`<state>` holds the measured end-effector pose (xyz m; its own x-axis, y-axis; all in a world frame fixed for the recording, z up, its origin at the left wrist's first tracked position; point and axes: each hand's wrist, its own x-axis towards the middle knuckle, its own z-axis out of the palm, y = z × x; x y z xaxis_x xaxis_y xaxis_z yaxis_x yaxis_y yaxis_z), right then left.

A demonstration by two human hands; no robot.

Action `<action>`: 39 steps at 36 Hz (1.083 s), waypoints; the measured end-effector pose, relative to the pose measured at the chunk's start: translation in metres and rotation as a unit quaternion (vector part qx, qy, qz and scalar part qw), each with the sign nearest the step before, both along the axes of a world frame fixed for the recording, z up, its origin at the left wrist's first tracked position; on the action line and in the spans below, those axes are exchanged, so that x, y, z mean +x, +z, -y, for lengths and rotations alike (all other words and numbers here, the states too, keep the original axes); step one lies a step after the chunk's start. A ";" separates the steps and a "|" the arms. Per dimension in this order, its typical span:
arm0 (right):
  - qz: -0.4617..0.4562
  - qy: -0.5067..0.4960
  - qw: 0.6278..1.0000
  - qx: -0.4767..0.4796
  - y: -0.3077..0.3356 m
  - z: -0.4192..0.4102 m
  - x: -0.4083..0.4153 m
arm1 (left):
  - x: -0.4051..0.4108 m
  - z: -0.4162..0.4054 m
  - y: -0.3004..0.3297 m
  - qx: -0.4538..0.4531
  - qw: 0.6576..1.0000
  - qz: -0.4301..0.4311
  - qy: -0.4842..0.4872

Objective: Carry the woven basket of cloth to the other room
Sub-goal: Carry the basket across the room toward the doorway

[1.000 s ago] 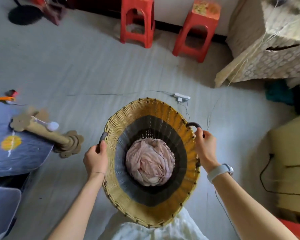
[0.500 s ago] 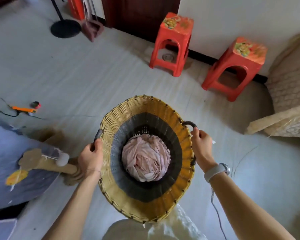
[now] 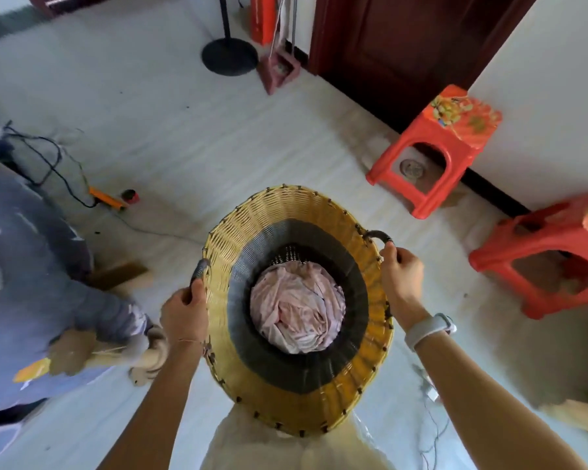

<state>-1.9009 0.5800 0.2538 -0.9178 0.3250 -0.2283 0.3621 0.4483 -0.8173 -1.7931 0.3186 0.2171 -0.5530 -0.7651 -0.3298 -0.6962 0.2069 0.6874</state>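
Note:
I hold a round woven basket (image 3: 272,212) in front of my body, off the floor; its rim is yellow and its lower inside is dark. A crumpled pale pink cloth (image 3: 296,310) lies at its bottom. My left hand (image 3: 184,312) is closed on the dark left handle. My right hand (image 3: 403,279), with a white band on its wrist, grips the dark right handle.
Two red plastic stools (image 3: 435,147) (image 3: 550,256) stand by the white wall at right. A dark wooden door (image 3: 398,39) is ahead, a round black stand base (image 3: 230,56) and pink dustpan (image 3: 277,71) left of it. A blue mat (image 3: 21,266), cables and an orange tool (image 3: 107,197) lie left.
The view has swung left and forward: the stools slid to the right, the door and stand base came into sight. Both hands stayed on the basket handles.

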 end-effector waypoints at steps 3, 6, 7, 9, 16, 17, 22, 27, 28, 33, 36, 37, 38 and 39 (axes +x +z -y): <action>-0.008 0.015 1.000 0.000 -0.004 0.041 -0.053 | -0.048 0.038 -0.002 -0.023 1.000 0.014 0.008; -0.005 0.022 1.000 -0.005 -0.007 0.098 -0.118 | -0.109 0.093 0.000 -0.012 0.999 0.014 0.031; -0.003 0.020 1.000 -0.008 -0.008 0.116 -0.138 | -0.127 0.109 0.001 -0.008 0.999 0.014 0.035; -0.013 0.026 1.000 -0.005 -0.005 0.136 -0.161 | -0.148 0.124 0.003 -0.015 0.999 0.005 0.034; 0.000 0.065 0.998 -0.013 0.011 0.235 -0.260 | -0.251 0.224 0.011 -0.016 0.996 -0.018 0.086; 0.006 0.068 0.998 -0.012 0.013 0.246 -0.272 | -0.264 0.235 0.013 -0.017 0.996 -0.023 0.087; 0.026 0.093 0.995 0.003 0.014 0.299 -0.340 | -0.320 0.286 0.015 0.004 0.994 -0.034 0.102; 0.016 0.124 0.992 -0.004 0.013 0.364 -0.416 | -0.371 0.330 0.015 0.025 0.985 -0.057 0.159; 0.016 0.132 0.991 -0.004 0.012 0.377 -0.434 | -0.382 0.341 0.013 0.030 0.984 -0.059 0.167; 0.034 0.170 0.985 -0.004 -0.002 0.458 -0.530 | -0.451 0.405 0.006 0.032 0.979 -0.025 0.201; 0.042 0.185 0.982 -0.013 -0.004 0.510 -0.581 | -0.494 0.448 0.003 0.042 0.973 -0.021 0.228; 0.041 0.193 0.980 -0.017 -0.004 0.527 -0.597 | -0.508 0.462 0.004 0.044 0.970 -0.027 0.236; 0.039 0.203 0.978 -0.015 -0.004 0.545 -0.613 | -0.521 0.476 0.004 0.044 0.968 -0.029 0.246; 0.036 0.213 0.976 -0.011 -0.003 0.563 -0.627 | -0.533 0.490 0.006 0.042 0.966 -0.030 0.254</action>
